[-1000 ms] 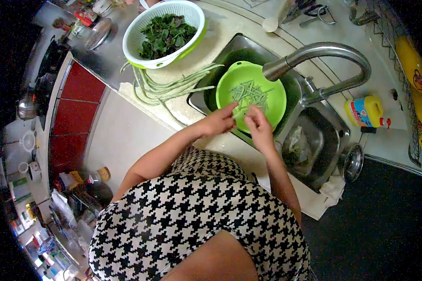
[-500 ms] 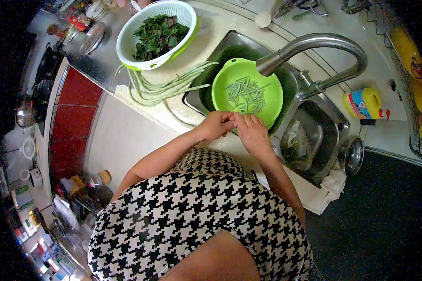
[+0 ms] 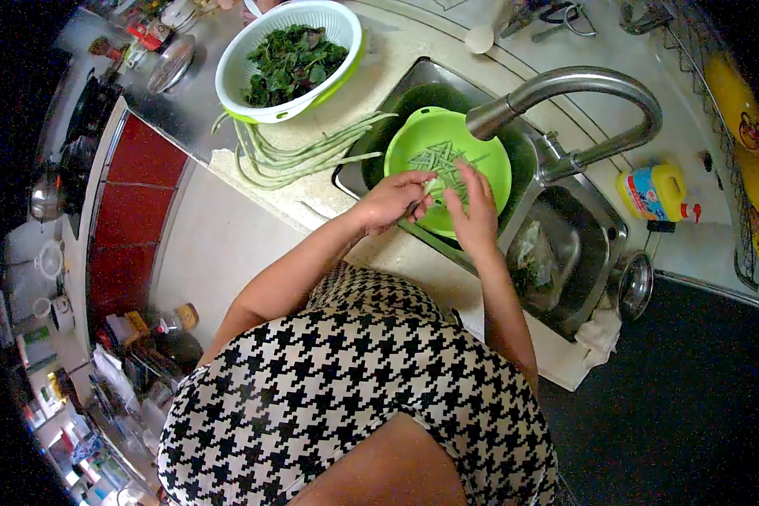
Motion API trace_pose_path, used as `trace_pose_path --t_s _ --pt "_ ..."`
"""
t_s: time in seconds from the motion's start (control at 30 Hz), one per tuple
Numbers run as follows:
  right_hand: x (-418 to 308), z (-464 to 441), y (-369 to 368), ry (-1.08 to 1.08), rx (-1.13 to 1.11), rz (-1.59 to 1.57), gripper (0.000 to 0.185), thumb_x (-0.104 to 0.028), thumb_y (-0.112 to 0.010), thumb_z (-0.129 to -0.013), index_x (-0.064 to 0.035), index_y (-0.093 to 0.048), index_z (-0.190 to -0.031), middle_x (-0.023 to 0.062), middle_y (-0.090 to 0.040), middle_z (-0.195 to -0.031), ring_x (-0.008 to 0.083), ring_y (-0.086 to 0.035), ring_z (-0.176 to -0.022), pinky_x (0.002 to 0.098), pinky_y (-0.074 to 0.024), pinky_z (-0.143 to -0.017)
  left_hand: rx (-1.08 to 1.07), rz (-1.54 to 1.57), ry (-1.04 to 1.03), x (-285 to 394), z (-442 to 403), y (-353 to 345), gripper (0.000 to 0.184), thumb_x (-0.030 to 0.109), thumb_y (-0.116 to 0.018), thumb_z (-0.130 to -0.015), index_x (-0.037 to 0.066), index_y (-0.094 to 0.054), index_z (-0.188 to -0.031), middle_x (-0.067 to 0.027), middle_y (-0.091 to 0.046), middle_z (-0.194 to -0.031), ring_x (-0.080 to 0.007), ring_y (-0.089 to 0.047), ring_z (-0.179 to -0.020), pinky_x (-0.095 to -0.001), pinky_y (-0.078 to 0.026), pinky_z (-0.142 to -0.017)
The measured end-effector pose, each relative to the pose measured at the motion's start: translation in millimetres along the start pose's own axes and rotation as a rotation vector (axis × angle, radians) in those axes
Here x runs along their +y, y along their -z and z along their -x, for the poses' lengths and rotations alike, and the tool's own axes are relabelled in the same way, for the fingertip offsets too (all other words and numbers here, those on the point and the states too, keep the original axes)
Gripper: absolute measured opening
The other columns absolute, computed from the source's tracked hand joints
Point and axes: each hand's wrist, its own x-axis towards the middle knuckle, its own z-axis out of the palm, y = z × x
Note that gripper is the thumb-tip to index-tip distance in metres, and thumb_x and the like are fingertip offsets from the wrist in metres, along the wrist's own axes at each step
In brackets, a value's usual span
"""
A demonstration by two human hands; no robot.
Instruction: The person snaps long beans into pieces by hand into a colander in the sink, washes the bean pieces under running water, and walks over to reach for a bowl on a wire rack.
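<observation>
at far left, a red cabinet point(image 3: 135, 194) stands below the surface point(image 3: 386, 42). a round lid point(image 3: 173, 64) lies on the metal stretch of worktop above it. next, a white basket point(image 3: 226, 74), seated in a green outer bowl, holds dark leaves point(image 3: 295, 63). just below the basket, a loose bundle of long beans point(image 3: 299, 158) lies curved across the surface, uncut ends reaching the edge of the left basin point(image 3: 406, 87).

at centre, the left hand point(image 3: 390, 202) is held over the near left rim of the green bowl point(image 3: 497, 169); its grip is closed, thumb and fingers pinching a pale bean piece point(image 3: 431, 185), partly hidden by the fingers. the bowl sits in the left basin and contains the cut beans point(image 3: 438, 157), scattered in short lengths at its middle. the right hand point(image 3: 474, 211) is beside the left, over the bowl's near side; its grip is released, thumb and fingers apart.

the faucet point(image 3: 611, 88) arches from the right, its spout above the bowl's upper edge. in the right basin point(image 3: 580, 240) lies a clear bag point(image 3: 533, 253) with greenish contents. at far right, a yellow bottle point(image 3: 668, 192) rests near the basin.
</observation>
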Motion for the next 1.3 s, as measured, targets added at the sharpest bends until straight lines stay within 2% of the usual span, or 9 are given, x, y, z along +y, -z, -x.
trace_pose_path --t_s 0.13,0.27,0.37,0.53,0.7,0.93,1.0,1.13,1.3 --pt "-8.7 12.7 -6.0 -0.211 -0.21 -0.562 0.013 -0.009 -0.054 -0.079 -0.0025 -0.056 -0.091 0.0098 -0.056 -0.091 0.0192 -0.056 -0.075 0.0282 -0.0436 -0.07 -0.03 -0.045 -0.009 -3.2 0.1 -5.4 0.033 0.011 -0.043 -0.084 -0.002 -0.044 -0.114 -0.0055 -0.054 -0.075 -0.0121 -0.052 -0.06 -0.0248 -0.043 -0.054" --pt "13.0 12.1 -2.3 -0.407 -0.04 -0.467 0.011 -0.009 -0.056 -0.079 -0.0065 -0.057 -0.09 0.0048 -0.055 -0.091 0.0134 -0.053 -0.077 0.0255 -0.0411 -0.071 -0.074 -0.26 -0.075 -12.4 4.1 7.3 0.025 0.017 -0.047 -0.086 0.0 -0.049 -0.103 -0.0046 -0.053 -0.07 -0.0124 -0.052 -0.057 -0.0252 -0.044 -0.053" --pt "-14.7 0.6 20.1 0.205 -0.016 0.399 0.016 -0.009 -0.058 -0.074 -0.0061 -0.057 -0.09 0.0039 -0.056 -0.093 0.0185 -0.052 -0.084 0.0318 -0.0383 -0.08 -0.006 -0.451 -0.149 -9.6 6.9 5.3 0.022 0.024 -0.051 -0.085 0.002 -0.055 -0.081 -0.0018 -0.051 -0.063 -0.0097 -0.05 -0.055 -0.024 -0.042 -0.051" --pt "-14.4 9.5 -3.5 0.287 -0.121 0.399 0.019 -0.009 -0.056 -0.072 -0.0113 -0.057 -0.091 0.006 -0.058 -0.089 0.0222 -0.054 -0.082 0.0341 -0.041 -0.074 0.082 -0.563 -0.211 -4.4 7.1 -0.2 0.027 0.029 -0.052 -0.085 0.005 -0.055 -0.073 0.0013 -0.049 -0.058 -0.0067 -0.045 -0.052 -0.0219 -0.036 -0.047" --pt "-18.4 15.3 -24.5 -0.115 -0.035 0.136 0.012 -0.011 -0.05 -0.079 -0.0058 -0.054 -0.088 0.0119 -0.059 -0.075 0.025 -0.057 -0.061 0.0319 -0.0448 -0.054 0.203 -0.142 -0.258 -24.8 -2.3 -13.2 0.024 0.026 -0.052 -0.085 0.006 -0.055 -0.073 0.0022 -0.05 -0.06 -0.0062 -0.044 -0.052 -0.0202 -0.035 -0.047" --pt "7.4 7.9 -39.6 -0.578 -0.061 -0.424 0.017 -0.018 -0.049 -0.083 -0.0042 -0.053 -0.092 0.0105 -0.058 -0.07 0.0247 -0.056 -0.059 0.0345 -0.0448 -0.057 0.29 -0.015 -0.412 -40.6 -9.0 -27.4 0.018 0.02 -0.049 -0.087 0.003 -0.055 -0.084 -0.0016 -0.054 -0.068 -0.0075 -0.048 -0.053 -0.0201 -0.039 -0.048" --pt "25.0 1.2 -34.4 -0.76 -0.167 -0.634 0.024 -0.022 -0.052 -0.082 -0.0052 -0.051 -0.099 0.0135 -0.059 -0.078 0.028 -0.057 -0.068 0.037 -0.0456 -0.064 0.227 0.185 -0.215 -34.7 -10.5 -25.1 0.02 0.022 -0.049 -0.087 0.004 -0.056 -0.091 -0.0015 -0.054 -0.07 -0.0084 -0.048 -0.053 -0.0208 -0.04 -0.049" --pt "44.9 -2.2 -34.1 -0.038 0.117 0.101 0.036 -0.019 -0.054 -0.082 -0.0025 -0.042 -0.113 0.0093 -0.057 -0.085 0.0179 -0.054 -0.075 0.029 -0.0441 -0.07 0.137 0.228 0.071 -14.0 -13.1 -4.8 0.023 0.022 -0.045 -0.088 0.004 -0.051 -0.101 -0.0047 -0.056 -0.073 -0.0098 -0.048 -0.053 -0.0213 -0.039 -0.046" --pt "12.3 2.5 -21.2 -0.451 -0.219 -0.722 0.025 -0.017 -0.056 -0.081 -0.0022 -0.052 -0.101 0.0069 -0.059 -0.083 0.0148 -0.053 -0.072 0.0274 -0.0436 -0.067 -0.059 0.122 0.05 -9.9 -19.6 4.0 0.03 0.022 -0.046 -0.088 0.004 -0.045 -0.112 -0.0058 -0.058 -0.078 -0.0102 -0.052 -0.056 -0.0208 -0.042 -0.047"
